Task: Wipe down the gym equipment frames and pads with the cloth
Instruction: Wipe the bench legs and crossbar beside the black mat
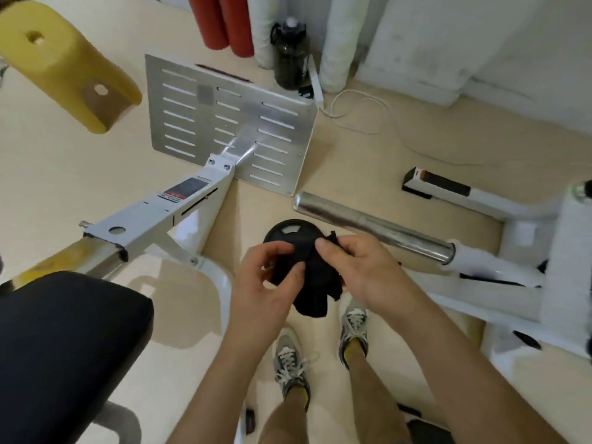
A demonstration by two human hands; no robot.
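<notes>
A black cloth (312,283) hangs bunched between both hands at the centre of the head view. My left hand (266,280) pinches its left side with thumb and fingers. My right hand (358,267) grips its upper right part. A white machine frame arm (153,216) runs from the lower left up to a slotted metal footplate (230,120). A black seat pad (64,341) fills the lower left. A yellow foam roller pad (61,65) sticks out at the upper left. A chrome weight sleeve (371,222) on a white frame (551,251) lies to the right.
A black weight plate (290,230) lies on the floor just behind the cloth. A dark water bottle (291,52), red and white foam rollers (221,24) and a white cable (355,113) stand or lie by the far wall. My feet (320,347) stand below the hands.
</notes>
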